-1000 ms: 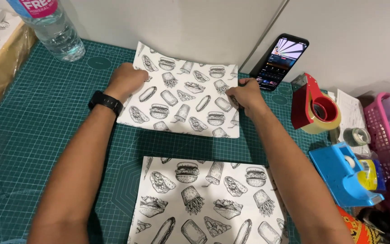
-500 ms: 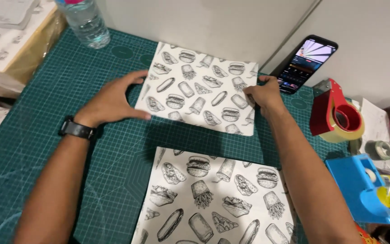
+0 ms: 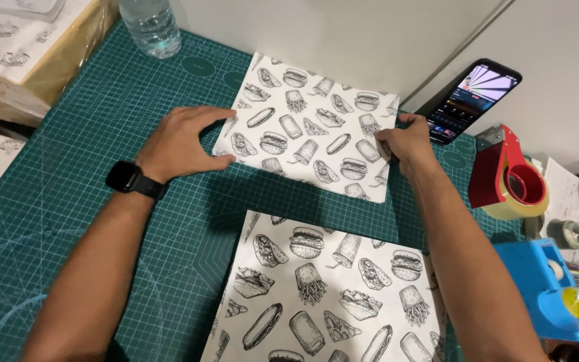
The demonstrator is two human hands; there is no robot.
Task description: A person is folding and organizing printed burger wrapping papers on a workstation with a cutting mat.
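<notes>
A white paper sheet printed with black fast-food drawings (image 3: 309,127) lies on the green cutting mat (image 3: 82,221) near the wall. My left hand (image 3: 182,142), with a black watch on the wrist, rests at the sheet's left edge, thumb and fingers spread and touching it. At the sheet's right edge my right hand (image 3: 405,142) pinches the paper. A second sheet with the same print (image 3: 323,295) lies flat nearer to me, between my forearms.
A phone with a lit screen (image 3: 472,100) leans against the wall. At the right stand a red tape dispenser (image 3: 504,177), a blue tape dispenser (image 3: 549,288) and a small tape roll (image 3: 571,233). A water bottle (image 3: 150,27) and a wrapped paper stack (image 3: 28,60) sit at the left.
My left hand slid from on top of the far sheet out to its left edge. The view shifted, so everything sits lower and further right in frame.
</notes>
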